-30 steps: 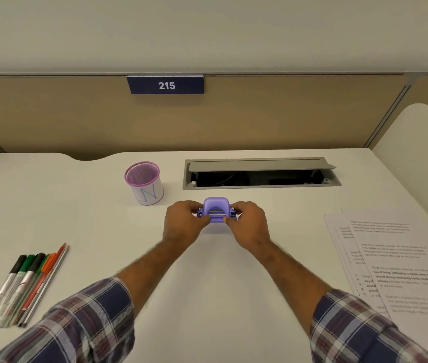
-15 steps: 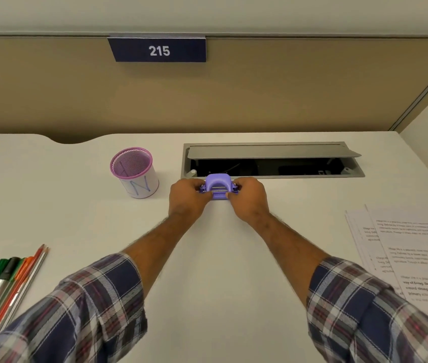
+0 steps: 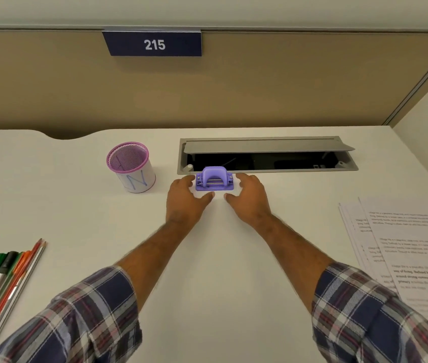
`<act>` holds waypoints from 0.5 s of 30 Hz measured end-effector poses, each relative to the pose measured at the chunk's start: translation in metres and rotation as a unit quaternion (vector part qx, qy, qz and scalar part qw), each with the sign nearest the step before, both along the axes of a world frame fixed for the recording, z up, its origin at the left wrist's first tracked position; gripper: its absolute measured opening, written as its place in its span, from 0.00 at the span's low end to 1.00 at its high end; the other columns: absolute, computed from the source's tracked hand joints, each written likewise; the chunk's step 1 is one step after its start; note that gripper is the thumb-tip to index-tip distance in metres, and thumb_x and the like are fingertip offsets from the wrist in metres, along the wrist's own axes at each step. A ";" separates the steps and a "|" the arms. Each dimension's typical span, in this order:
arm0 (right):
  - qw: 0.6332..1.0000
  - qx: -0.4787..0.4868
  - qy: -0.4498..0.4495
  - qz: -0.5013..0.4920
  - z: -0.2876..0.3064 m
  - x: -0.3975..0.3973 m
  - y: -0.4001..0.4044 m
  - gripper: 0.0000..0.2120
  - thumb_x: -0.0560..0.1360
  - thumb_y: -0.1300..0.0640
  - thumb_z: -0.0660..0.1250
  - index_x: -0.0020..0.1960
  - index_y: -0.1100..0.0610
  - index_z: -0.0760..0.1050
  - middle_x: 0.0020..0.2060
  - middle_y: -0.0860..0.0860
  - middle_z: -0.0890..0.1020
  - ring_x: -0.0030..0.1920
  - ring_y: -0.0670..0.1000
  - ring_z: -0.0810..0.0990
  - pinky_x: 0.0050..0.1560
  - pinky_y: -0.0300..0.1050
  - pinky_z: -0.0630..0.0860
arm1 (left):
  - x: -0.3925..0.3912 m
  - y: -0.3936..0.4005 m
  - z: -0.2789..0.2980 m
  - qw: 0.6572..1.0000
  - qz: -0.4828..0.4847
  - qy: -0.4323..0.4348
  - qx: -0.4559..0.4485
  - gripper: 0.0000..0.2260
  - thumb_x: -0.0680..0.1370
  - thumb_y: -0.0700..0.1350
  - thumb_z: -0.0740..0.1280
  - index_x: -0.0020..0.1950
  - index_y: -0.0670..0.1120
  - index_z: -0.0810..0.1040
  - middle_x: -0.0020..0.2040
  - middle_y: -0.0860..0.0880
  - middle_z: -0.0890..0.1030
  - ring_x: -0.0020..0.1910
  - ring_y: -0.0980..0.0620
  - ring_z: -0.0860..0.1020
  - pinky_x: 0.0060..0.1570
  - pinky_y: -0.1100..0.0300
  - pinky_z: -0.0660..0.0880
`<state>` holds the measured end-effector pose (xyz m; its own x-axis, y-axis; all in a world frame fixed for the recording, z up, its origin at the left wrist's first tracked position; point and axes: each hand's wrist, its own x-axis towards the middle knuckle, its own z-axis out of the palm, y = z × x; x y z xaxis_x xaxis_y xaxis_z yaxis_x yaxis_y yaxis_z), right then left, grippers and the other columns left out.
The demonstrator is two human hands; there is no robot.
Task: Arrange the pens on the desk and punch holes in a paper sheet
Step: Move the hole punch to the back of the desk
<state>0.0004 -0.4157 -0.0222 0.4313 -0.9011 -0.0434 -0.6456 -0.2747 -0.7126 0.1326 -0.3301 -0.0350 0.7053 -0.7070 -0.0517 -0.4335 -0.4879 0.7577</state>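
White desk (image 3: 220,258) w/ a grey cable tray (image 3: 268,155) at the back edge; printed paper sheets (image 3: 414,247) stacked far right, pens & markers (image 3: 0,284) bunched far left, well apart from the purple mesh pen cup (image 3: 131,166). Change vs a sec ago: purple hole punch (image 3: 214,182), then gripped btwn both hands, now sits on the desk right at the tray's front lip, and both hands have let go. Prob means punch is parked; pens not yet in cup, no sheet punched. Left hand (image 3: 185,203) released, fingers loosely spread, fingertips just beside punch's left end, holding nothing. Right hand (image 3: 249,200) same: relaxed, near the right end, not touching.
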 end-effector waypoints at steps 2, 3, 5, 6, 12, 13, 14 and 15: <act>1.000 -0.006 -0.001 -0.019 0.002 -0.019 0.010 0.29 0.73 0.53 0.73 0.70 0.57 0.69 0.65 0.55 0.75 0.64 0.56 0.75 0.65 0.52 0.74 | -0.017 0.016 0.002 1.000 -0.008 -0.010 0.001 0.29 0.71 0.55 0.77 0.68 0.46 0.74 0.63 0.47 0.77 0.57 0.47 0.79 0.59 0.53 0.77; 1.000 -0.014 -0.006 -0.027 0.003 -0.032 0.016 0.28 0.73 0.53 0.73 0.70 0.56 0.70 0.64 0.55 0.75 0.62 0.55 0.76 0.63 0.51 0.75 | -0.026 0.026 0.002 1.000 -0.016 -0.013 -0.001 0.28 0.71 0.54 0.77 0.67 0.47 0.75 0.62 0.47 0.77 0.57 0.48 0.78 0.59 0.53 0.77; 0.999 -0.028 -0.019 -0.043 0.005 -0.062 0.031 0.25 0.73 0.53 0.72 0.68 0.56 0.72 0.62 0.54 0.76 0.59 0.53 0.77 0.61 0.49 0.77 | -0.046 0.047 0.002 0.999 -0.036 -0.010 -0.010 0.25 0.71 0.52 0.77 0.65 0.47 0.76 0.61 0.48 0.77 0.56 0.49 0.78 0.59 0.53 0.77; 0.998 -0.033 -0.024 -0.050 0.006 -0.079 0.039 0.24 0.73 0.54 0.72 0.67 0.56 0.73 0.60 0.54 0.77 0.58 0.53 0.78 0.59 0.49 0.77 | -0.057 0.057 0.002 0.999 -0.047 -0.005 -0.015 0.24 0.70 0.51 0.77 0.64 0.48 0.77 0.60 0.48 0.77 0.55 0.48 0.78 0.59 0.53 0.77; 0.991 -0.087 -0.014 -0.102 0.007 -0.179 0.081 0.16 0.74 0.56 0.71 0.60 0.55 0.77 0.51 0.48 0.78 0.53 0.53 0.77 0.51 0.45 0.75 | -0.123 0.102 0.002 0.993 -0.115 0.003 -0.001 0.20 0.72 0.51 0.75 0.63 0.50 0.78 0.58 0.53 0.76 0.58 0.50 0.76 0.63 0.54 0.73; 0.988 -0.111 -0.011 -0.110 0.007 -0.194 0.087 0.14 0.74 0.57 0.71 0.59 0.55 0.78 0.49 0.48 0.79 0.52 0.53 0.77 0.50 0.45 0.75 | -0.134 0.108 0.002 0.992 -0.126 0.005 -0.002 0.20 0.72 0.51 0.74 0.63 0.51 0.77 0.59 0.55 0.76 0.59 0.51 0.75 0.63 0.55 0.73; 0.984 -0.136 -0.003 -0.116 0.007 -0.208 0.091 0.13 0.73 0.58 0.72 0.57 0.56 0.78 0.49 0.49 0.80 0.51 0.54 0.78 0.50 0.47 0.75 | -0.143 0.113 0.002 0.991 -0.135 0.007 -0.002 0.20 0.72 0.51 0.74 0.63 0.51 0.77 0.59 0.56 0.75 0.60 0.52 0.75 0.63 0.56 0.73; 0.980 -0.157 0.006 -0.124 0.007 -0.222 0.095 0.12 0.73 0.60 0.72 0.56 0.57 0.79 0.48 0.51 0.81 0.51 0.55 0.78 0.50 0.49 0.76 | -0.152 0.116 0.002 0.989 -0.145 0.007 -0.003 0.20 0.72 0.51 0.73 0.63 0.52 0.77 0.59 0.56 0.75 0.60 0.53 0.75 0.64 0.57 0.72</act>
<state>-0.2215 -0.3209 -0.0150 0.1987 -0.9481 0.2484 -0.7286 -0.3124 -0.6095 -0.0196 -0.2138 -0.0329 0.4713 -0.8802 -0.0555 -0.5436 -0.3395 0.7676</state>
